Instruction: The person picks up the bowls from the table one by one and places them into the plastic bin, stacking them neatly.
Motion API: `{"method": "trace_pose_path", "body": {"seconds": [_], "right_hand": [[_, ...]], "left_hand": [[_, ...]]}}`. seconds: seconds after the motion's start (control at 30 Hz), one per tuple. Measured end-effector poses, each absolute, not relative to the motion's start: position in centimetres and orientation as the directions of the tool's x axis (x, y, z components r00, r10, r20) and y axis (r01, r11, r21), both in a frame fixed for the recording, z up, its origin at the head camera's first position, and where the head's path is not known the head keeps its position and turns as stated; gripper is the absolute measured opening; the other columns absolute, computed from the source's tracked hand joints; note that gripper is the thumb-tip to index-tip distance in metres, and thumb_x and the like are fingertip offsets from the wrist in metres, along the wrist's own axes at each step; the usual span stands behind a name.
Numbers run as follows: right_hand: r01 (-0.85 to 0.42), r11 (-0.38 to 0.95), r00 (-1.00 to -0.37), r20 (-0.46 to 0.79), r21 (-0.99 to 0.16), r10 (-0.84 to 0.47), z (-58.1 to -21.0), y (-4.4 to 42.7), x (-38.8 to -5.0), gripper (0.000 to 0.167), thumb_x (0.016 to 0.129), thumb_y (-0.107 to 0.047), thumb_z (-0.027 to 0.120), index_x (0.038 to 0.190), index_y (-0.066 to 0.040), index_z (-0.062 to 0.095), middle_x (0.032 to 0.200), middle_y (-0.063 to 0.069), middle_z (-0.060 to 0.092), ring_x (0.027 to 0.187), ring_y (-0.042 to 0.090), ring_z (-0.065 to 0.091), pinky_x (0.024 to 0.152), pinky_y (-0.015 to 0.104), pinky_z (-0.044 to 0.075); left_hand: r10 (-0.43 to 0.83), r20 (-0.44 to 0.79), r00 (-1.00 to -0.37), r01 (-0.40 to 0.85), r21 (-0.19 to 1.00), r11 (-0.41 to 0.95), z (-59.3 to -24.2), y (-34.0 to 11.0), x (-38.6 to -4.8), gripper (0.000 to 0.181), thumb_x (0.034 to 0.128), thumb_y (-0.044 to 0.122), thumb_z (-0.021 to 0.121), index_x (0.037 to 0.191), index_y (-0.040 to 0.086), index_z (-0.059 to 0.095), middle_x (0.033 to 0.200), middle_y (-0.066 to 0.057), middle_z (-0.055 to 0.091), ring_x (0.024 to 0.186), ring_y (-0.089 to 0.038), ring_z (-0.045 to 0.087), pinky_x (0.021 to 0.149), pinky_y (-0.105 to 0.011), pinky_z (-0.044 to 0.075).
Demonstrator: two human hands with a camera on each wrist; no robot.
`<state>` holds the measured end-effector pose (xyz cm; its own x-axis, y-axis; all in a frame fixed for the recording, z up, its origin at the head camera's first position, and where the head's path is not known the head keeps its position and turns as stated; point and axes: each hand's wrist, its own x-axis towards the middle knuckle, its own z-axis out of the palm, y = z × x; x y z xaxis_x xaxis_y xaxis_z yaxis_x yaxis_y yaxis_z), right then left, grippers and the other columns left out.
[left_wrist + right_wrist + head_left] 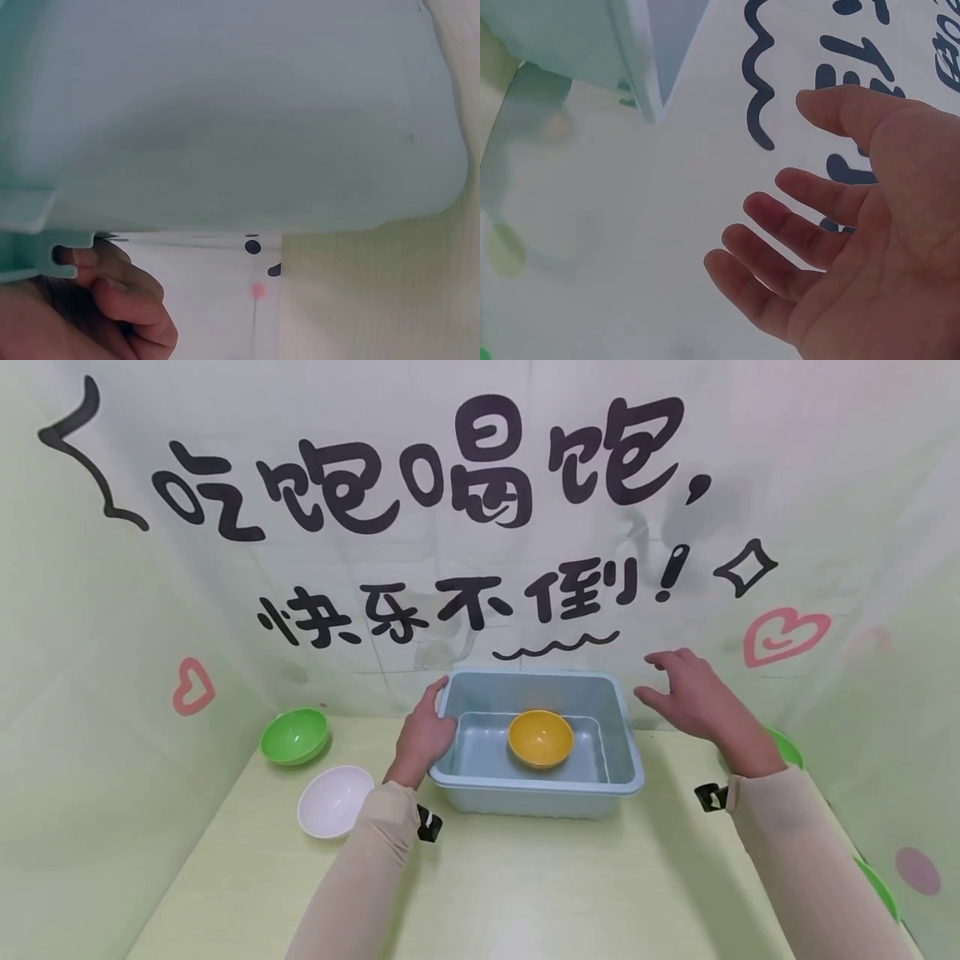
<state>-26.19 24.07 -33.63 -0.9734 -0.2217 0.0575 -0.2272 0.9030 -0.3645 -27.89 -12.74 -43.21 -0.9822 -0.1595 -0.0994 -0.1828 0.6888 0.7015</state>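
A light blue plastic basin (536, 787) stands toward the back of the table, with a yellow bowl (540, 739) inside on its floor. My left hand (426, 739) grips the basin's left rim, thumb over the inner side. In the left wrist view, curled fingers (139, 300) hook under the rim beside the pale wall. Off the basin's right side, my right hand (690, 697) hangs in the air, holding nothing. The right wrist view shows its fingers spread and relaxed, apart from the basin corner (637, 67).
To the left on the table (510, 885) lie a green bowl (295, 737) and a white bowl (335, 802), the latter partly behind my left sleeve. Another green bowl (786, 748) shows behind my right wrist, and a green edge (877, 889) lies farther forward. A printed curtain (420, 560) hangs behind.
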Motion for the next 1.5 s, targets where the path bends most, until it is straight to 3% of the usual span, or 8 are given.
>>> {"method": "trace_pose_path", "body": {"seconds": [0.5,0.8,1.07,1.2,1.5], "right_hand": [[-0.088,0.897,-0.996,0.013,-0.433,-0.091,-35.1,28.0,-23.4,0.071,0.099,-0.032,0.060,0.150,0.013,0.036,0.144,0.038,0.039,0.130,0.056,0.037,0.106,0.069,0.039],[-0.078,0.896,-0.996,0.077,-0.438,-0.049,-37.2,31.0,-20.6,0.070,0.101,-0.031,0.058,0.145,0.019,0.035,0.141,0.044,0.037,0.131,0.061,0.027,0.106,0.073,0.019],[-0.046,0.895,-0.993,0.116,-0.443,0.007,-39.5,32.4,-17.9,0.068,0.101,-0.032,0.058,0.142,0.019,0.039,0.136,0.045,0.039,0.127,0.061,0.028,0.101,0.074,0.016],[-0.020,0.897,-0.993,0.112,-0.442,0.033,-40.5,32.9,-16.9,0.069,0.101,-0.034,0.058,0.142,0.019,0.038,0.133,0.046,0.040,0.124,0.061,0.029,0.099,0.073,0.017],[0.131,0.889,-0.990,-0.007,-0.439,0.142,-41.4,34.5,-14.9,0.083,0.100,-0.048,0.056,0.148,0.015,0.030,0.140,0.055,0.019,0.119,0.076,0.021,0.081,0.077,0.031]], "left_hand": [[-0.157,-0.103,-0.982,-0.182,0.723,0.666,-42.8,-12.7,-27.9,0.076,0.0886,0.015,0.049,0.159,0.036,0.030,0.131,-0.017,0.066,0.080,-0.030,0.057,0.058,-0.035,0.041],[-0.144,-0.123,-0.982,-0.187,0.737,0.650,-43.1,-12.6,-27.9,0.077,0.0896,0.015,0.049,0.160,0.037,0.028,0.135,-0.016,0.064,0.081,-0.029,0.058,0.058,-0.034,0.043],[-0.149,-0.114,-0.982,-0.184,0.736,0.652,-43.1,-12.7,-28.0,0.077,0.0896,0.015,0.048,0.160,0.038,0.028,0.124,-0.016,0.068,0.073,-0.026,0.056,0.057,-0.034,0.043],[-0.150,-0.114,-0.982,-0.185,0.733,0.655,-43.0,-12.7,-27.9,0.076,0.0895,0.014,0.049,0.159,0.038,0.030,0.115,-0.016,0.070,0.068,-0.025,0.053,0.055,-0.034,0.042],[-0.150,-0.123,-0.981,-0.191,0.733,0.653,-43.0,-12.7,-27.9,0.076,0.0900,0.015,0.048,0.160,0.037,0.028,0.109,-0.017,0.069,0.066,-0.023,0.051,0.055,-0.033,0.042]]}}
